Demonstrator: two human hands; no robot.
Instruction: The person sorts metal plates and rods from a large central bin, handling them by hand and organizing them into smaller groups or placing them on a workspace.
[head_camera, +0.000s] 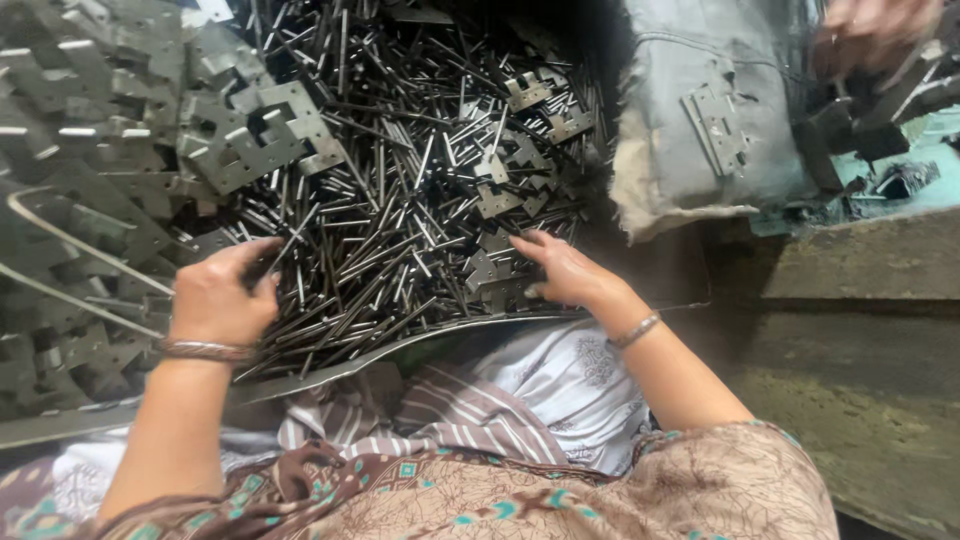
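Pin heap (400, 200) perhaps hides left fingertips (262, 262).

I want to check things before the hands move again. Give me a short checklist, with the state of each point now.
1. Left hand on the metal pins: ok.
2. Right hand on a hinge plate: ok.
3. Pin firmly pinched in the left fingers: cannot tell.
4. Tray edge over the lap, level: not ok, it bends.
5. Another person's hand apart from both hands: ok.
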